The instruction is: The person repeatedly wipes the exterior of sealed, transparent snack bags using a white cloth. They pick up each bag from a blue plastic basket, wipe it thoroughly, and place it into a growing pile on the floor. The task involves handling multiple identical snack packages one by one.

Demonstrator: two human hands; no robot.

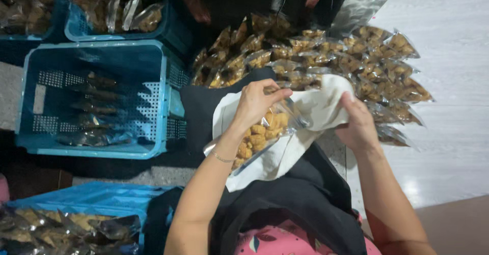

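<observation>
My left hand (pixel 259 102) is closed on the top edge of a clear plastic snack bag (pixel 262 133), fingers curled over and pinching the film. The bag lies slanted across my lap, on a white cloth (pixel 285 153), and it is full of small golden-brown fried pieces, lumpy and irregular, packed tight behind the glossy film. The plastic catches the light along its sealed edge and creases where I grip it.

My right hand (pixel 356 125) is bunched around the far side of the white cloth, fingers folded into the soft fabric just beside the bag's upper end. The cloth is matte and crumpled, and it spreads over the black garment (pixel 305 194) covering my knees.

Beyond my hands, a heap of filled bags (pixel 326 59) of the same kind lies on the pale floor (pixel 448 107), shiny and overlapping, each showing the same brown snack. To my left stands a blue plastic crate (pixel 97 100) with perforated walls and a few bags lying at its bottom. Another blue crate (pixel 76 229) near my left elbow holds more bags, and further crates at the top are also stocked.
</observation>
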